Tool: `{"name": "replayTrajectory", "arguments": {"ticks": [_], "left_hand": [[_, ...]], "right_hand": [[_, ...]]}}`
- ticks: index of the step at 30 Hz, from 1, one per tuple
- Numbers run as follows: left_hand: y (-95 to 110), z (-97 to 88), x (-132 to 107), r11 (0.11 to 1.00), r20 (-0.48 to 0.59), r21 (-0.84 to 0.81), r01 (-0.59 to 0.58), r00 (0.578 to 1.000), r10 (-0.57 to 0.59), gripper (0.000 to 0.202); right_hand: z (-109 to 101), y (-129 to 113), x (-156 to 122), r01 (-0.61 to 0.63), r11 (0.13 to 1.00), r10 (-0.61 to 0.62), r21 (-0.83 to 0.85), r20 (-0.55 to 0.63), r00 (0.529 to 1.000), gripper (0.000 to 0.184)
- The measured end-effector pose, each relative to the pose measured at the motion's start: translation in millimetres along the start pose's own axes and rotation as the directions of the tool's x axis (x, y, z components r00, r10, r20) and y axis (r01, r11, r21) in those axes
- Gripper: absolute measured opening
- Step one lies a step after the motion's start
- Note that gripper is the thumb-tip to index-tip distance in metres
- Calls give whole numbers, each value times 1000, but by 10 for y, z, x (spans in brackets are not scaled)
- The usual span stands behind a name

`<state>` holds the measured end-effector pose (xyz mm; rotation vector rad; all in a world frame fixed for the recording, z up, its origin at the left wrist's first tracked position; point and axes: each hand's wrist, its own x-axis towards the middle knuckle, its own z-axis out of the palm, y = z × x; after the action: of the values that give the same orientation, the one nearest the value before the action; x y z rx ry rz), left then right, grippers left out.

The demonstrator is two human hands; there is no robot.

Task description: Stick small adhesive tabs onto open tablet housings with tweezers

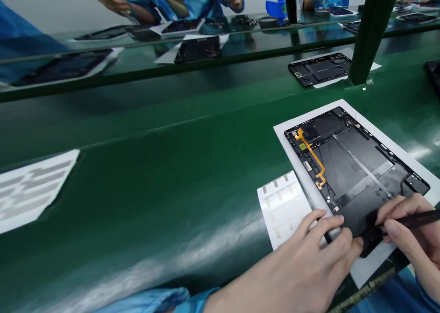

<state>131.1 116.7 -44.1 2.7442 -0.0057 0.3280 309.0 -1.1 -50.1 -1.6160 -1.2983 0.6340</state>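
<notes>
An opened tablet (357, 161) lies on a white sheet (280, 132) at the right, its inside facing up. An orange flex cable (314, 159) runs along its left side, and a grey ribbon cable (360, 166) crosses the middle. My left hand (309, 262) rests its spread, bent fingers on the tablet's near left edge; its thumb is hidden. My right hand (412, 226) is closed around a dark, slim tool that looks like black tweezers (417, 219). The tool's tip points at the tablet's near end, close to my left fingertips.
A sheet of small adhesive strips (283, 203) lies left of the tablet. Another patterned sheet (24, 189) is at the far left. Behind, a raised ledge and a green post (373, 33) stand near another opened tablet (321, 68). Co-workers in blue sleeves work across the bench.
</notes>
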Motion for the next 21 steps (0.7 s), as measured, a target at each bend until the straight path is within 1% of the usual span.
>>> {"name": "replayTrajectory", "arguments": {"ticks": [6, 9, 12, 15, 17, 21], "left_hand": [[-62, 19, -19, 993, -63, -113, -38, 998, 31, 31], [-84, 30, -21, 984, -93, -173, -29, 996, 13, 29], [-78, 25, -21, 979, -102, -201, -13, 995, -8, 28], [-60, 8, -33, 977, -96, -211, -22, 995, 1, 28], [-53, 1, -45, 977, -97, -210, -27, 995, 6, 28], [-58, -5, -62, 982, -100, -188, -22, 995, 3, 28]], "right_hand": [[9, 30, 15, 0, 1000, -1, 28, 27, 1000, 10], [10, 30, 22, 11, 1000, -12, 24, 42, 999, 10], [19, 36, 14, 15, 1000, -14, -7, 57, 998, 9], [29, 33, 5, 22, 999, -20, -32, 69, 997, 8], [32, 24, 6, 31, 999, -29, -43, 49, 998, 9], [33, 14, 13, 37, 996, -40, -85, -36, 999, 12]]}}
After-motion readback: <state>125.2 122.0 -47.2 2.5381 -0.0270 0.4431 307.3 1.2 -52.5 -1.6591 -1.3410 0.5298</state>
